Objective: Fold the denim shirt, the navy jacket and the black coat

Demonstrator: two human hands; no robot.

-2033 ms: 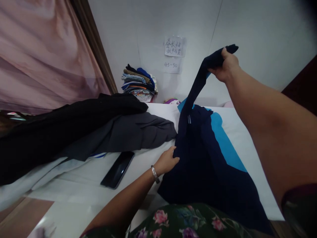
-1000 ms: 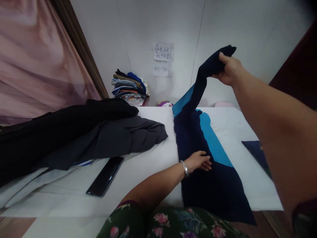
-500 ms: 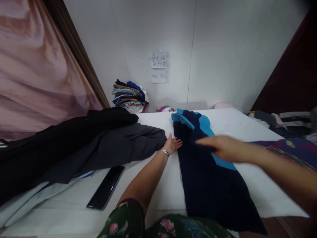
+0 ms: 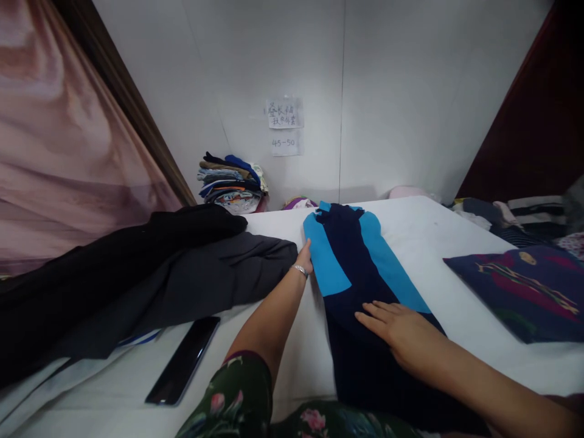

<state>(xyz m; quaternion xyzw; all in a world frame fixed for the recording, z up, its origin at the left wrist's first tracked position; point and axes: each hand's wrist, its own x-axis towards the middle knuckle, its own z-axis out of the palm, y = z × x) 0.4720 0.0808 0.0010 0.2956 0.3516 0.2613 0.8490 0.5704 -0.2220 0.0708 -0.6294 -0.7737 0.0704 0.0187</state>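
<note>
Resting flat on the navy-and-turquoise top [image 4: 362,274] – right hand [image 4: 395,328], fingers slightly spread, nothing pinched. Left hand [image 4: 305,257] at top's left edge, thumb up; other fingers hidden, can't tell if pinching. Top lies on white-covered worktop [image 4: 420,231] – collar toward wall [image 4: 392,91], long axis front-to-back, near end slanting right.
</note>
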